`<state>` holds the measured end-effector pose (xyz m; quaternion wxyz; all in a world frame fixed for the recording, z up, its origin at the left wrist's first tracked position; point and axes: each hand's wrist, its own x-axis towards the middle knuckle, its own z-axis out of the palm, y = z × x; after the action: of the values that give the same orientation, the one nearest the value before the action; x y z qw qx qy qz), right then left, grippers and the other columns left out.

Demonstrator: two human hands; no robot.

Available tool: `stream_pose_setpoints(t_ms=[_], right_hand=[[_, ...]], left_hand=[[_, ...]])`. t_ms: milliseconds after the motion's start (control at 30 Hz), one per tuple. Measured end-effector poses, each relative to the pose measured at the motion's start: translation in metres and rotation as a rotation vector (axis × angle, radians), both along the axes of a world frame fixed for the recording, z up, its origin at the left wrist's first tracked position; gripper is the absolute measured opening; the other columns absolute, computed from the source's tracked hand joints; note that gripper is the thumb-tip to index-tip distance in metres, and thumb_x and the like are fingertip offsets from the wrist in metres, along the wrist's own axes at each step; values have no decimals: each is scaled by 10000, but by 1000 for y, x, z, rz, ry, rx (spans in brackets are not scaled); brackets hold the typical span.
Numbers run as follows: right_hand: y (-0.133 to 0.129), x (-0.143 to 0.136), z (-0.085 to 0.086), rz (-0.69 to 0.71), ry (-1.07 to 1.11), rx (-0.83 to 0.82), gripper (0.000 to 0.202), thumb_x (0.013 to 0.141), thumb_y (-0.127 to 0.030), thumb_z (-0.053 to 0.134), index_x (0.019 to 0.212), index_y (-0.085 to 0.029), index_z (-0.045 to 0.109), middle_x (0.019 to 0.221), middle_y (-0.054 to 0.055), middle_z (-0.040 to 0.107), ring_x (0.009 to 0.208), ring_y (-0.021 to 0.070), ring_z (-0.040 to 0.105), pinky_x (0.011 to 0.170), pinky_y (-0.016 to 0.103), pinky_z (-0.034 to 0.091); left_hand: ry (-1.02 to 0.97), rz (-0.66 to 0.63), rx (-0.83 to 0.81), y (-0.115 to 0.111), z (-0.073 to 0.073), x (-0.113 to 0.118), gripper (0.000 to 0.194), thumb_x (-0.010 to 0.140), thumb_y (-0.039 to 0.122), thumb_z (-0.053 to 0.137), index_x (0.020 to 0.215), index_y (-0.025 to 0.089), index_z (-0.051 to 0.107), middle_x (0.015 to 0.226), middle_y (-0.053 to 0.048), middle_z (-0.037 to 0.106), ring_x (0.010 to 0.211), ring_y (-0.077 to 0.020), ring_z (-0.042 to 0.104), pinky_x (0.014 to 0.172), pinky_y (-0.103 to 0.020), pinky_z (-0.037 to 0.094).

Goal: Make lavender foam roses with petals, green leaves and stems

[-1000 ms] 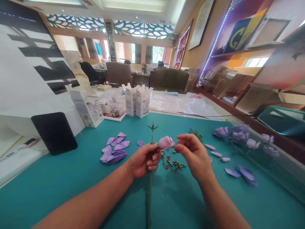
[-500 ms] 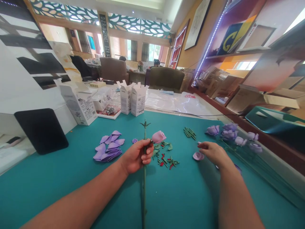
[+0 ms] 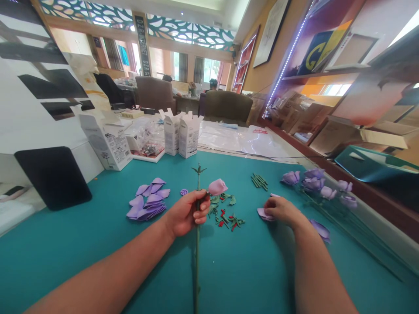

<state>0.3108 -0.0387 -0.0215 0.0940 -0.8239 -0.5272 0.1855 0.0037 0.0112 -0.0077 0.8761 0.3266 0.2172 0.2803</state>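
Note:
My left hand (image 3: 193,212) is closed around an upright green flower stem (image 3: 197,261), whose leafy tip (image 3: 198,169) rises above the fingers. Pinched by the same hand, a pale pink rosebud (image 3: 218,187) points to the right. Over to the right, my right hand (image 3: 282,210) has its fingers pressed together on a pale lilac petal (image 3: 264,214) at the mat. Its fingertips are partly hidden. Between the hands lie small green and red plastic parts (image 3: 229,220). A pile of purple petals (image 3: 149,205) and a small purple wheel-shaped piece (image 3: 183,192) rest left of the stem.
Short green sticks (image 3: 259,181) lie beyond my right hand. Purple roses on long stems (image 3: 313,179) line the mat's right side, near a loose purple petal (image 3: 321,230). White cartons (image 3: 189,137) and a black tablet-like panel (image 3: 54,178) stand at the back and left.
My right hand has moved slightly left and down onto the pale petal, which has shifted left and tilted. The left hand still holds the stem and rosebud.

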Motion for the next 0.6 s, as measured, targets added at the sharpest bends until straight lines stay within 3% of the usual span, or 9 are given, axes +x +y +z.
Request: stream_pose_setpoints(t_ms=[167,300,467,533,600], right_hand=[[0,-6,4,-41,0,48,78,643,-163,582,655,-203,648,659,12,674,638,155,609,539,234,388],[-2,-8,10,-73,-10,151,82,695,-260,566,676,-220,634,704,24,671,673,174,607,534,254,406],[0,-30,15,-46,296,462,193,684,-342,590,838,-235,634,693,-5,624,563,151,586,472,255,441],[2,-46,16,-9,415,522,279,680,-328,576,935,-231,633,703,-9,612,567,156,598,483,262,453],[4,-61,16,48,489,537,258,687,-341,571,902,-213,634,696,-6,613,597,166,617,521,269,458]], left_hand=[[-6,-7,18,0,-2,-1,263,847,283,513,636,128,499,534,54,405,365,-18,276,371,-158,259],[-4,-9,23,-1,-1,-1,245,842,283,514,648,136,487,539,59,402,369,-17,267,375,-156,252],[68,-27,31,-2,-2,1,241,852,274,473,650,144,477,536,56,401,369,-26,277,373,-167,246],[119,-36,41,-3,-3,3,232,846,269,476,650,145,477,534,56,404,370,-30,286,375,-171,248],[165,-45,54,-4,-4,4,219,833,266,494,650,147,475,535,57,411,372,-30,290,378,-171,243]])
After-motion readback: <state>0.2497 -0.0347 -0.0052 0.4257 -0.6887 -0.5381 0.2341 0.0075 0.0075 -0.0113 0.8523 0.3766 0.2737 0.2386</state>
